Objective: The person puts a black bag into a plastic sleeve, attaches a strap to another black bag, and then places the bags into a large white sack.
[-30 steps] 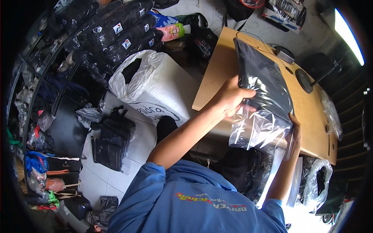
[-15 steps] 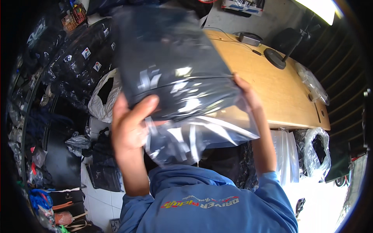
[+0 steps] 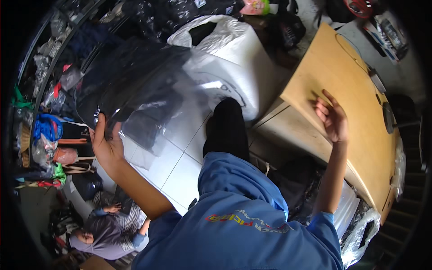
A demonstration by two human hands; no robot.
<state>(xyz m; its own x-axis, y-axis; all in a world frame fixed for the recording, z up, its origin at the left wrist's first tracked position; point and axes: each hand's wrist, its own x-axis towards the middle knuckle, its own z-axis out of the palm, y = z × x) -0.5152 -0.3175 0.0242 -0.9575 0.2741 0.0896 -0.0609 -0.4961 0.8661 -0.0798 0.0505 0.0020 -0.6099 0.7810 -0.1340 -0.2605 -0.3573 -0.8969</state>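
Observation:
Out to the left, my left hand (image 3: 107, 146) grips the edge of a clear plastic bag (image 3: 175, 96) with something black and folded, seemingly cloth, inside. The thumb lies on top of the plastic; the other fingers are partly hidden beneath it. The bag's transparent end spreads over white floor tiles and the side of a white sack (image 3: 252, 58). Over the near edge of the wooden table (image 3: 360, 148), my right hand (image 3: 332, 118) is raised with nothing in it. Its index finger reaches out and the other fingers bend loosely.
Another person (image 3: 105, 229) sits at the lower left. Shelving with bagged goods (image 3: 42, 65) lines the left side. Black plastic-wrapped packs (image 3: 166, 18) lie behind the sack, and clear bags (image 3: 360, 243) hang beside the table's near right end.
The bagged black pack has gone from in front of me, in both hands, to the far left in my left hand. My right hand has let go. The view has turned left.

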